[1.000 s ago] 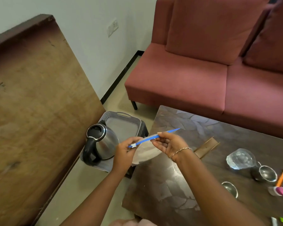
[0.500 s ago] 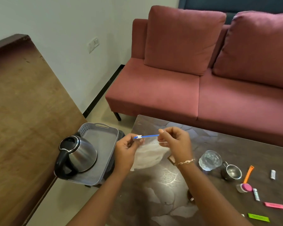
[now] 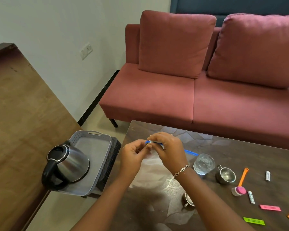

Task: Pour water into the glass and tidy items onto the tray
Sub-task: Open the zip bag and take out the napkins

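Grip: the left hand (image 3: 133, 155) and right hand (image 3: 168, 150) meet at one spot. Both have their fingers curled in, pinching the top edge of a clear zip bag (image 3: 150, 167), and they hold nothing else.
Contact: the fingertips close on the near end of the blue seal strip (image 3: 191, 152). A small white piece sits between them, possibly the slider, though it is too small to be sure.
Why held so: as I judge it, one pinch steadies the strip while the other works the seal. The bag hangs slack below the grip, so it stays out of the way.
Glass (image 3: 204, 164): upright on the table (image 3: 232, 147), to the right of the grip and just past the strip's free end. Neither hand touches it.
Kettle (image 3: 68, 164): left of the grip and lower, well apart, with its handle towards the person.
Tray (image 3: 107, 157): under the kettle, off the table's left edge, closer to the left hand.
Loose items: a steel cup (image 3: 226, 174) and coloured sachets (image 3: 270, 207) lie right of the grip, beyond the glass.
Step in hand: dealing with the bag; pouring looks not yet begun.
Next move: both hands must let go before either can reach the kettle.
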Demonstrator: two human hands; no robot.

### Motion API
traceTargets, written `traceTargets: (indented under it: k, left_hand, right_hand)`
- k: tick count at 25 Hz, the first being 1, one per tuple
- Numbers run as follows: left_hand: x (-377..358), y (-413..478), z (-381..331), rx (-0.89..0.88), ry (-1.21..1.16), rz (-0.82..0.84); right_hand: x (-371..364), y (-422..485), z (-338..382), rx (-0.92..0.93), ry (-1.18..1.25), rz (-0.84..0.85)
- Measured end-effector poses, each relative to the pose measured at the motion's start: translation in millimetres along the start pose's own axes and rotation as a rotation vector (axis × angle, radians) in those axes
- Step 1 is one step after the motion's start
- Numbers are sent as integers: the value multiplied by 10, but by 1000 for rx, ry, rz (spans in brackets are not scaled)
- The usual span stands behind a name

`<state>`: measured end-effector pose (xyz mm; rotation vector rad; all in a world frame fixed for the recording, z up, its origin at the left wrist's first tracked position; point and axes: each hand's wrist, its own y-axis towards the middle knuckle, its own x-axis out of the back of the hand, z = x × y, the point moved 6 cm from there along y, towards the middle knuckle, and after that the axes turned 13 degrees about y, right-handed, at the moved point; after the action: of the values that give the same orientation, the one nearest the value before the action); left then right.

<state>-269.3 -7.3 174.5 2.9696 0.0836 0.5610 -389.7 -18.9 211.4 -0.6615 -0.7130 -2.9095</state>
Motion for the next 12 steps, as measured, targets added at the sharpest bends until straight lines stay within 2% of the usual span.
traceTargets:
  k: [7, 12]
  left_hand:
    - [-112, -76, 137, 77, 71, 56]
    - [-5, -53, -101, -7, 13, -100]
  right_hand:
    - [246, 36, -121, -28, 45, -87]
    - [256, 42, -84, 40, -62, -33]
